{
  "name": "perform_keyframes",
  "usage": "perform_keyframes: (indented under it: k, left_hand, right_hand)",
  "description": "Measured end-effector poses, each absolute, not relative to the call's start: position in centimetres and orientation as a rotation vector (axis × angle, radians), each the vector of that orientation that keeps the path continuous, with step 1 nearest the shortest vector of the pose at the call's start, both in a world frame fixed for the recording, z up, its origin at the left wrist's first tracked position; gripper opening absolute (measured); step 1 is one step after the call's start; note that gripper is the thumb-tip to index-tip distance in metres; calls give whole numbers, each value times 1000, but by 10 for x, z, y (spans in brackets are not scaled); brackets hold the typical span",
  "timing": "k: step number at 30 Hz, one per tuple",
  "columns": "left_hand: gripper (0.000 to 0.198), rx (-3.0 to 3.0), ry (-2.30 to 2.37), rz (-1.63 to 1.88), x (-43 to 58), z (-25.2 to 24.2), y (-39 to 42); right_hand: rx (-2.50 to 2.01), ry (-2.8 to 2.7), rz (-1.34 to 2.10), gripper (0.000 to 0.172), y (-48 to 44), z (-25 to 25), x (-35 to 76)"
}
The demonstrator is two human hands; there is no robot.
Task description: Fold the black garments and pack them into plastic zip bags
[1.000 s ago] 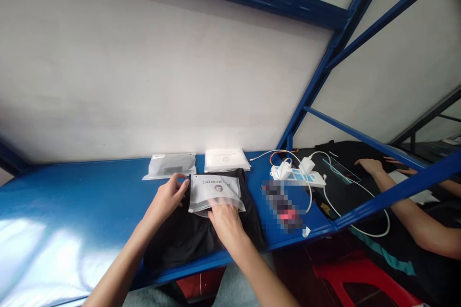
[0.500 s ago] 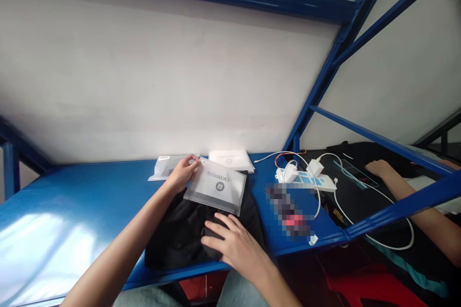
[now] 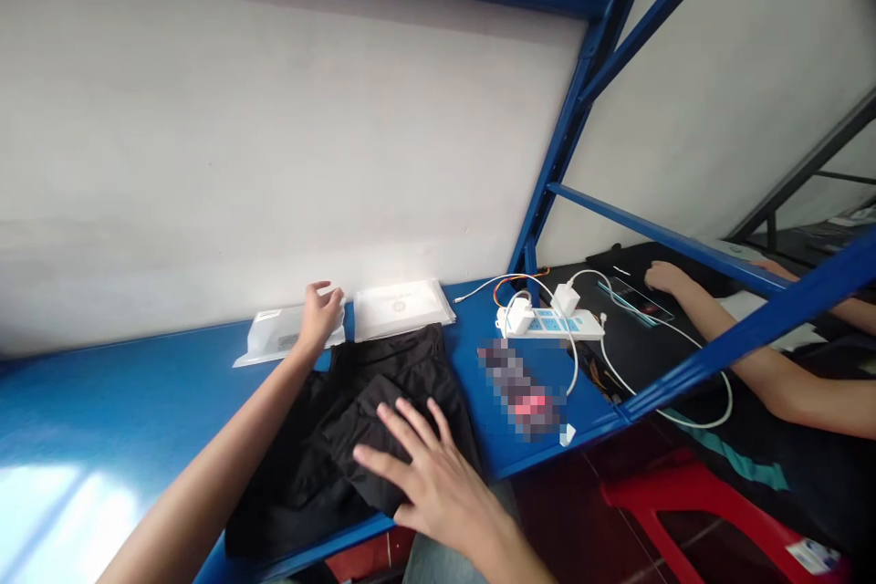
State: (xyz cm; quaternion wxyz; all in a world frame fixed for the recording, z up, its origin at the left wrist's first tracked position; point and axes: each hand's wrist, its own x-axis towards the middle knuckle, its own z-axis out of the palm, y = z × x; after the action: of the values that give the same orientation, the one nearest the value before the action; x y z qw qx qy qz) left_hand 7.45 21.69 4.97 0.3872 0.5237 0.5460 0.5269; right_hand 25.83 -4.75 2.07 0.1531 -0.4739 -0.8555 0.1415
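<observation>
A crumpled black garment (image 3: pixel 287 465) lies over the front of the blue tabletop (image 3: pixel 171 383), with a folded part on top. Above that fold is my right hand (image 3: pixel 438 470), its fingers spread and nothing in them; whether they touch the cloth I cannot tell. My left hand (image 3: pixel 320 315) is raised behind the garment, fingers curved and apart, with no object between them. It hovers over the right part of a translucent plastic pouch (image 3: pixel 274 331). To the right of that hand, white printed packets (image 3: pixel 403 310) lie stacked near the wall.
A white power strip (image 3: pixel 551 324) with chargers and cables sits to the right, behind a pixelated item (image 3: pixel 520 388). Blue frame bars (image 3: pixel 557 146) rise at the right. Beyond them, another person's arm (image 3: pixel 712 319) rests near a phone (image 3: pixel 640 303). A red stool (image 3: pixel 677 493) stands below.
The printed pouch that my left hand held over the garment is out of that hand, and the hand is now empty. My view has turned to the right. My right hand's fingers have spread wider.
</observation>
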Motion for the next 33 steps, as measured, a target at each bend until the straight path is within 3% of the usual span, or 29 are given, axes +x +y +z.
perform_keyframes:
  k: [2, 4, 8, 10, 14, 17, 22, 24, 28, 33]
  left_hand:
    - [30, 1423, 1381, 1347, 46, 54, 190]
    - [23, 1693, 1311, 1259, 20, 59, 149]
    - [34, 2169, 1141, 730, -3, 48, 57]
    - [45, 2333, 1184, 628, -5, 30, 29]
    - [60, 2552, 1200, 538, -14, 0, 18]
    - [60, 2518, 1193, 565, -19, 1, 23]
    - [49, 2280, 1407, 802, 15, 34, 4]
    - [46, 2332, 1370, 875, 48, 42, -12]
    - [70, 2492, 1368, 635, 108, 34, -33]
    - [80, 2477, 1392, 463, 127, 23, -35]
  right_hand:
    - [-1479, -2375, 442, 95, -46, 20, 261]
    - [-1516, -2339, 550, 86, -43, 23, 266]
    - [-1381, -2285, 780, 71, -29, 37, 281]
    - [-1287, -2282, 831, 64, -18, 45, 289]
    - [-1110, -2292, 887, 57, 9, 58, 303]
    - [-1022, -2271, 922, 54, 23, 63, 313]
    - [-1165, -2327, 902, 65, 10, 51, 328]
    - [-1257, -2186, 831, 62, -8, 38, 331]
    - [-1396, -1911, 666, 55, -50, 15, 335]
    - [-1505, -1992, 647, 74, -79, 3, 329]
